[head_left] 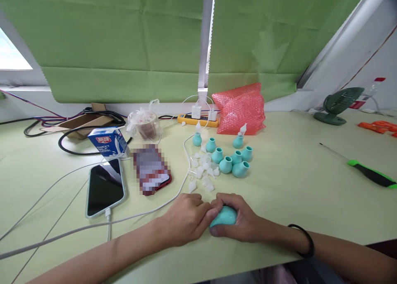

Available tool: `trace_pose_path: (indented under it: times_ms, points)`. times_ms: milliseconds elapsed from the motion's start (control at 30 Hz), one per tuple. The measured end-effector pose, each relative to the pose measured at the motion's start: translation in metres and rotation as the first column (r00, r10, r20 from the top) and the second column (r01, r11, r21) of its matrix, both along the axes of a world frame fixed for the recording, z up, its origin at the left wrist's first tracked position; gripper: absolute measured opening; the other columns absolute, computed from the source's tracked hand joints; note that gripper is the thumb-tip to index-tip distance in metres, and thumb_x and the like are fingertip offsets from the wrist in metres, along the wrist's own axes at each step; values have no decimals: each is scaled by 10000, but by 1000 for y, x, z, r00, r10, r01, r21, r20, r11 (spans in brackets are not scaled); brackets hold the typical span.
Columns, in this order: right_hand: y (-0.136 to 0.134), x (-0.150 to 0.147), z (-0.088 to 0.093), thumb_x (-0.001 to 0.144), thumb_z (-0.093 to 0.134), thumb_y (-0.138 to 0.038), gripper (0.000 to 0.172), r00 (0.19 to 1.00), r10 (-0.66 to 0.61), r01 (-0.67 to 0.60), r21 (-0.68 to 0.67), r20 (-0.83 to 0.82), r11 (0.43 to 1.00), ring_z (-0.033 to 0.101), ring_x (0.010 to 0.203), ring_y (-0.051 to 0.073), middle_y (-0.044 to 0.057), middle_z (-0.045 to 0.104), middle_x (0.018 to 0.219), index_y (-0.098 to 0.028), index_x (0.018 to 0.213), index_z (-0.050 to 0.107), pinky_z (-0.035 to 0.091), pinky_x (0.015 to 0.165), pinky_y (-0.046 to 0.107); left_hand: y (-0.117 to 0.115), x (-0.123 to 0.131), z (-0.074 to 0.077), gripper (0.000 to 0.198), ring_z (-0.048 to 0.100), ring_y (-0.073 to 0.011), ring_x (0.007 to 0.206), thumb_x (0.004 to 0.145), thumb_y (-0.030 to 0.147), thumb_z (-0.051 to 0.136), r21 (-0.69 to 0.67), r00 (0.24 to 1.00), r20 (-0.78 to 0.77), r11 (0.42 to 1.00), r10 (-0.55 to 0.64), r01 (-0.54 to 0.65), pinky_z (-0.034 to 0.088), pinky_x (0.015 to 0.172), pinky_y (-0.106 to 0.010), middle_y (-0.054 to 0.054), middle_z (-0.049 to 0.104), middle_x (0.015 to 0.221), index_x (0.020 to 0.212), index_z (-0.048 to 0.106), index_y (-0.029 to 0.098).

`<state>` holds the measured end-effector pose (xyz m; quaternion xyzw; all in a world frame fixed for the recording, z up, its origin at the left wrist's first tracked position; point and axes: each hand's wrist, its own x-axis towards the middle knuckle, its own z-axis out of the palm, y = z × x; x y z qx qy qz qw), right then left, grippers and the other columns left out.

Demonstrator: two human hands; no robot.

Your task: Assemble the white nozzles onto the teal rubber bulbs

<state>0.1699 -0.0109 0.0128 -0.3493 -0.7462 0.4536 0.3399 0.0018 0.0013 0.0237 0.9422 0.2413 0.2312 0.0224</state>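
Observation:
My right hand is wrapped round a teal rubber bulb near the front edge of the pale green table. My left hand is closed in a pinch at the bulb's left end; what its fingers hold is hidden. Just beyond my hands lies a heap of small clear plastic tips. Behind them stand several more teal bulbs, two of them with white tips fitted.
A phone on a white cable lies at the left, with a blurred red-edged object and a milk carton beside it. A pink bubble-wrap bag, power strip, fan and green-handled screwdriver sit farther back and right.

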Motion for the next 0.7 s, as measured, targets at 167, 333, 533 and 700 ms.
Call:
trace_pose_path:
  times_ms: [167, 333, 533, 700]
  points:
    - [5, 7, 11, 549, 695, -284, 303, 962, 270, -271, -234, -38, 934, 385, 508, 56, -60, 414, 557, -165, 577, 418, 336, 452, 165, -6, -3, 14, 516, 341, -55, 394, 911, 270, 150, -482, 994, 15, 870, -112, 105, 299, 420, -175, 28, 399, 435, 531, 470, 130]
    - [16, 20, 17, 539, 707, -284, 294, 977, 204, -214, -210, -67, 954, 525, 607, 106, -3, 549, 688, -165, 697, 489, 421, 528, 207, 5, -9, 19, 506, 479, -97, 489, 905, 342, 152, -326, 982, -191, 943, 5, -68, 368, 492, -198, -19, 523, 529, 633, 521, 126]
    - [27, 24, 16, 676, 603, -260, 203, 990, -130, 135, 105, -51, 985, 575, 678, 150, 26, 572, 737, -182, 807, 469, 464, 594, 255, 34, -12, -3, 347, 586, -249, 613, 834, 417, 372, 112, 765, -464, 886, 446, -449, 408, 448, -273, -86, 568, 646, 889, 508, 102]
    - [30, 22, 10, 659, 605, -214, 202, 908, -418, 373, 497, -21, 784, 587, 745, 174, 25, 585, 763, -198, 800, 460, 470, 700, 299, 31, -11, -11, 325, 586, -209, 661, 844, 296, 373, 125, 762, -480, 893, 435, -432, 440, 460, -261, -88, 526, 892, 1139, 373, 158]
